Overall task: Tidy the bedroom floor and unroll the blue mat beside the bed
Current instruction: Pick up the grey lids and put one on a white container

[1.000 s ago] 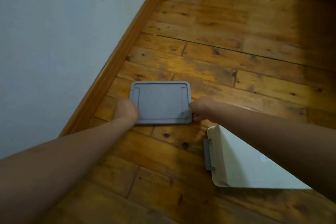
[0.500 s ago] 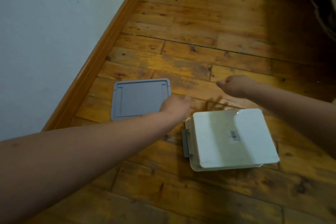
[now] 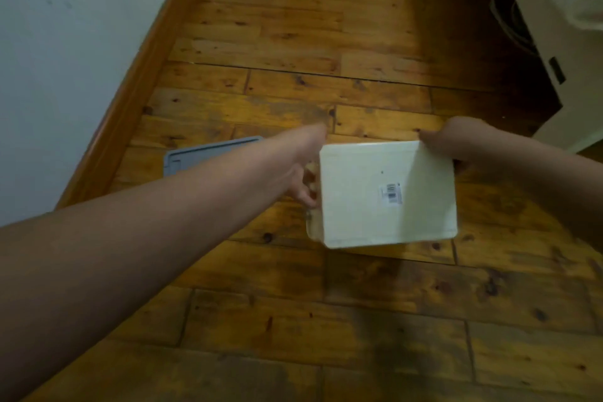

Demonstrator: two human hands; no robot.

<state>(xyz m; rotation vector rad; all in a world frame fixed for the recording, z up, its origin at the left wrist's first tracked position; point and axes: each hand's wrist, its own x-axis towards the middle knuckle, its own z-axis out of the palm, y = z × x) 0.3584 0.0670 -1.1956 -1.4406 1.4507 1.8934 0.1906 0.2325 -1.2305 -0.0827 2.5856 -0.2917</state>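
Head view, single entry.

- Item: white plastic storage box [image 3: 375, 215], upturned. Its base faces up with a barcode sticker [image 3: 390, 195], so the opening points down at the wooden floor [image 3: 326, 320]. The long axis runs left to right. It sits mid-scene, right of a grey lid [image 3: 186, 157] lying flat near the skirting board [image 3: 130, 101].
- Contact with the floor: cannot tell whether it rests on the boards or is just clear of them.
- Left hand [image 3: 301, 173]: at the box's left end, fingers [image 3: 308, 196] curled round that edge.
- Right hand [image 3: 453, 140]: clamped on the far right corner – its fingers are mostly hidden behind the box.
- Handling, judged: rigid, thin-walled and probably light. The smooth sides may be slippery, so the two short ends or the rim are the best holds.
- Blue mat: not in view.
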